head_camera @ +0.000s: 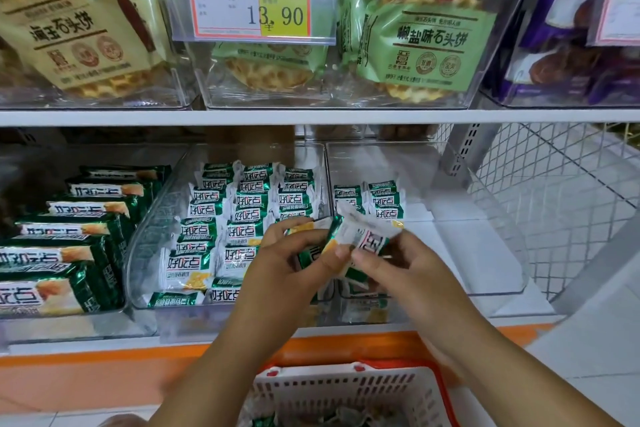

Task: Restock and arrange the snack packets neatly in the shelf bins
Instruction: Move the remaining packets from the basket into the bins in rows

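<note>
Snack packets (363, 234), green and white, were held in front of the lower shelf, above the wall shared by two clear bins. The left hand (291, 267) gripped a small bunch of them with curled fingers, and the right hand (401, 263) pinched the top packet between thumb and fingers. The middle bin (145, 253) was packed with rows of the same packets. The right bin (485, 218) had only a few, at the back and along its left side. A white basket (346, 388) with a red rim sat below the hands.
</note>
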